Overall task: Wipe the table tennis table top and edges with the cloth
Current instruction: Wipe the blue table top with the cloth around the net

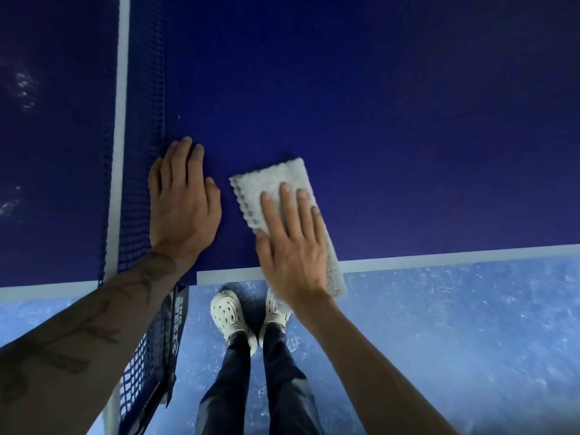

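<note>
The dark blue table tennis table (376, 120) fills the upper view; its white edge line (439, 260) runs along the near side. The net (138, 152) crosses the table at left and overhangs the near edge. The left hand (182, 208) lies flat on the tabletop beside the net, fingers straight, holding nothing. The right hand (292, 246) presses flat, fingers straight and spread, on the white cloth (270, 186), which lies on the tabletop and overhangs the near edge. Below, two pale clogs (229, 315) stand on the blue floor (455, 324).

Dim, blue-tinted light, soft overall focus, faint glare patches at the left, wide-angle bending toward the edges.
</note>
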